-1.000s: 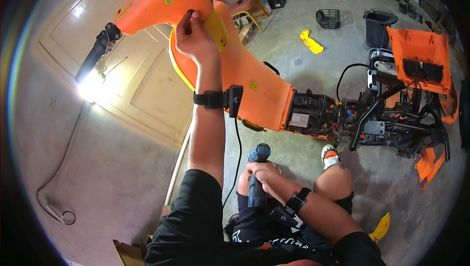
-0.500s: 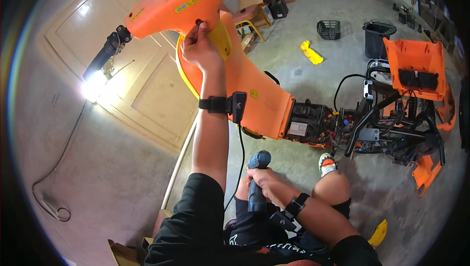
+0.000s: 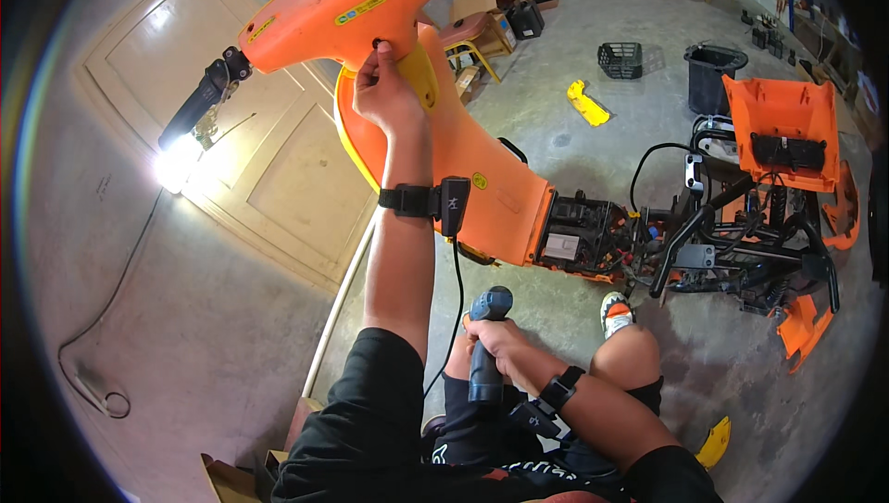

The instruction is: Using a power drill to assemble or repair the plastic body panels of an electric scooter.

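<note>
Scooter body point(image 3: 482, 179), orange, lies on the floor; left hand point(image 3: 384, 91) pinches its handlebar cover, right hand point(image 3: 491, 341) grips a drill point(image 3: 486, 345).

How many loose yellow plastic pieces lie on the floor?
2: one yellow piece on the concrete beyond the scooter, one yellow piece by the person's right knee. Others may be hidden.

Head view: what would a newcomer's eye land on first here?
The big orange scooter shell fills the upper middle, with the left hand pinching at a hole under its handlebar head. Lower down, the right hand grips a blue power screwdriver over the lap. At right, a stripped black frame lies on the concrete.
</note>
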